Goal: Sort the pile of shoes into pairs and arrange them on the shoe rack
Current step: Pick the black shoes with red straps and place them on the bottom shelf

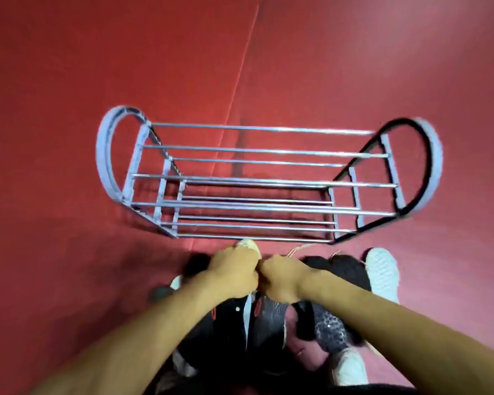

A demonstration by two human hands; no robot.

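1. A metal shoe rack (264,178) stands bare on the red floor (69,81).
2. Just before the rack lies the shoe pile (283,315).
3. Left hand (234,270) and right hand (283,277), side by side, both curl into the pile's rack-side edge; the left grips a pale shoe (250,245), its toe pointing at the rack.

My hands: left hand (234,270) and right hand (283,276), knuckles touching, fingers curled downward; both forearms bare, converging from near corners.

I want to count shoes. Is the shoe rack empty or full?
Empty. The shoe rack shows only bare bars; the shoes lie piled on the floor.
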